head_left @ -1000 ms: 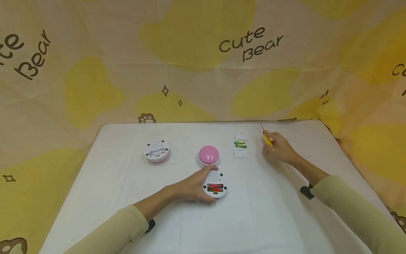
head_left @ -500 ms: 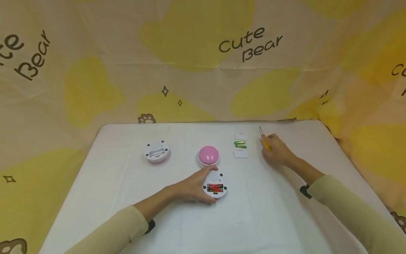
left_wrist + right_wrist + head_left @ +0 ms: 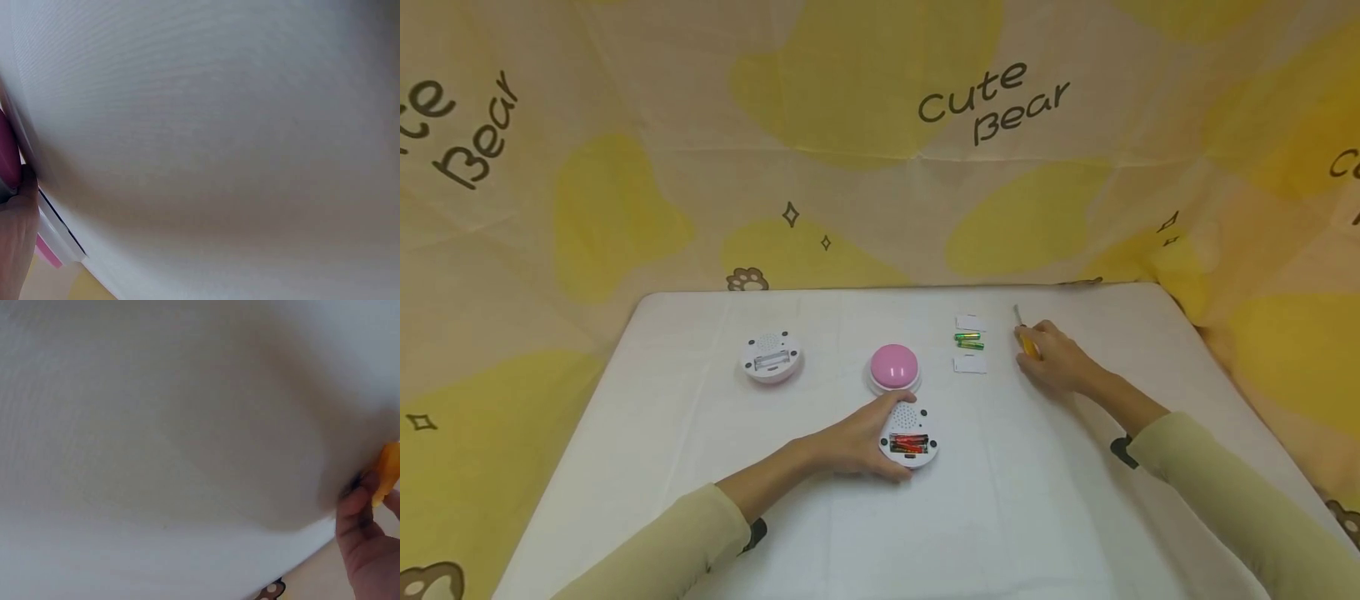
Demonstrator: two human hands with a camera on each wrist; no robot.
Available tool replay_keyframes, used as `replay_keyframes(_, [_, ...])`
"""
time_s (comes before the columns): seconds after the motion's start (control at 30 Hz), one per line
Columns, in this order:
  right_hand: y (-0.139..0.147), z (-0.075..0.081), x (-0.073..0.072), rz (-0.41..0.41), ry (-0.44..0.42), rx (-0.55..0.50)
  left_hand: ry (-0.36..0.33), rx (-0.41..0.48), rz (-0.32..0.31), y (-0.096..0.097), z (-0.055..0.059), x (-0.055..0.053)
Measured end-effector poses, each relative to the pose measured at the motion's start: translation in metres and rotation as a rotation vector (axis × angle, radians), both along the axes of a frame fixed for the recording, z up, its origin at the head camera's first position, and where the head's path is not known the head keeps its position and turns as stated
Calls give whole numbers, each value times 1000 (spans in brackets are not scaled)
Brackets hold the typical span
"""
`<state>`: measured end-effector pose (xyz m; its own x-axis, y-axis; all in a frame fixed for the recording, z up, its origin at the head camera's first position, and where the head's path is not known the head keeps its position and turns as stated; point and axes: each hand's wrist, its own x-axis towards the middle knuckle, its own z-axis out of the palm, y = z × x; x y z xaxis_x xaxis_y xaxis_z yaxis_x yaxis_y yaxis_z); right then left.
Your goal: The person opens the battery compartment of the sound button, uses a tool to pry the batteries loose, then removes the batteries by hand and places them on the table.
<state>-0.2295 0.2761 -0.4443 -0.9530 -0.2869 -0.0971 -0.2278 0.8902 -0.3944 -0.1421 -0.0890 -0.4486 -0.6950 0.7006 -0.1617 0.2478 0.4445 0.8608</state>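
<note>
In the head view my left hand (image 3: 859, 440) grips an upturned round white button device (image 3: 904, 417) by its side. Red batteries (image 3: 909, 444) lie in its uncovered compartment. My right hand (image 3: 1054, 358) holds a yellow-handled screwdriver (image 3: 1029, 345) low at the table's right side, its metal shaft pointing to the back. The right wrist view shows the fingers pinching the yellow handle (image 3: 389, 467). In the left wrist view only part of the left hand (image 3: 17, 240) shows, against a pink dome (image 3: 7, 153).
A pink-topped button (image 3: 894, 367) stands upright just behind the held one. Another upturned button (image 3: 771, 357) at the left has a bare battery compartment. Two green batteries (image 3: 968, 341) lie between two white covers, one nearer (image 3: 970, 364) and one farther (image 3: 969, 322). Printed cloth (image 3: 850, 167) hangs behind the white table.
My right hand has lowered toward the table with the screwdriver and come slightly nearer to me. My left hand and the button device in it have stayed in place.
</note>
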Motion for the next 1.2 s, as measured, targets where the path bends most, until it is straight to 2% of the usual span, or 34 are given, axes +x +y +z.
replay_keyframes(0.13, [1,5,3,10,33,72,-8,2,-1,0,0,-1])
replay_keyframes(0.27, [-3,9,8,15,154,82,-15,3,-3,0,-1,-1])
replay_keyframes(0.37, [-14,13,16,30,247,-15,-14,-2,-3,0,-1,-1])
replay_keyframes(0.5, [-38,21,32,111,286,-224,-11,-7,-2,0,-1,-1])
replay_keyframes(0.63, [-63,25,48,210,218,-390,-8,-12,0,0,-1,-2])
replay_keyframes(0.77, [-85,31,62,255,118,-496,-11,-12,3,0,-2,-2])
replay_keyframes(0.97, [-105,34,75,270,4,-592,-18,-14,4,0,-2,-2])
replay_keyframes(1.2, [-116,30,82,274,-112,-659,-2,4,-4,0,-1,-1])
